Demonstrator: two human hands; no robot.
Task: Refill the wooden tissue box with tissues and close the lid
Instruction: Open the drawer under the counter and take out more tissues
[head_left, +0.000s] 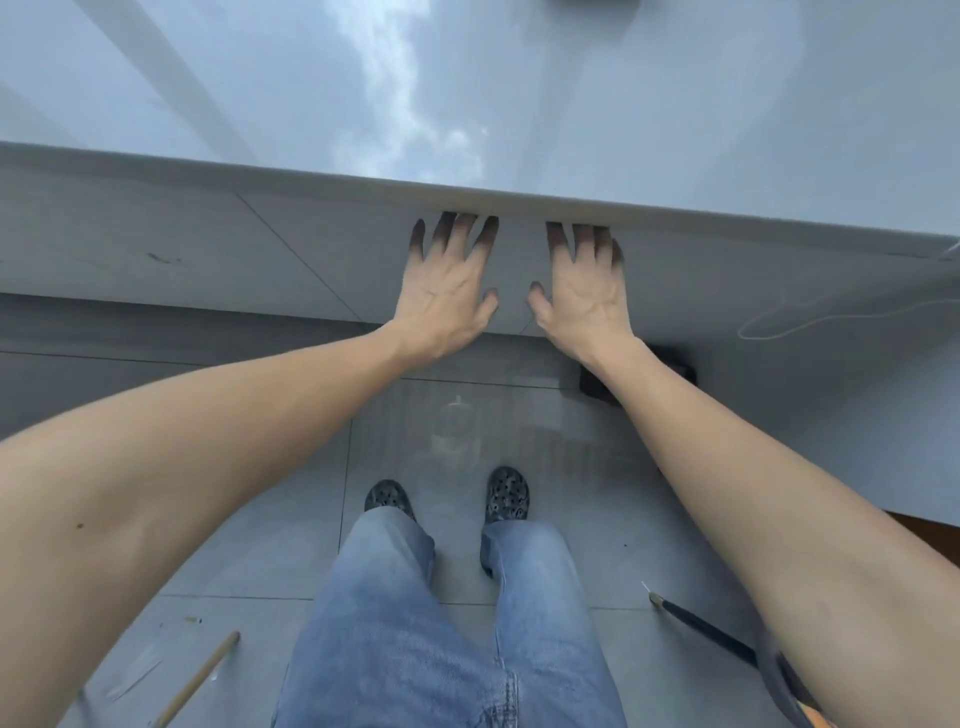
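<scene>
Neither the wooden tissue box nor any tissues are in view. My left hand (447, 283) and my right hand (584, 286) are stretched out side by side, palms down, fingers spread. Their fingertips reach under the near edge of a glossy white table (519, 202), where they fall into shadow. Neither hand holds anything. Both bare forearms run back toward me.
The table top reflects sky and clouds. Below it lies grey tiled floor (249, 561) with my jeans and dark shoes. A wooden stick (200, 678) lies at the lower left, a dark rod (701, 629) at the lower right, a white cable (810, 317) and a dark block (597, 384) to the right.
</scene>
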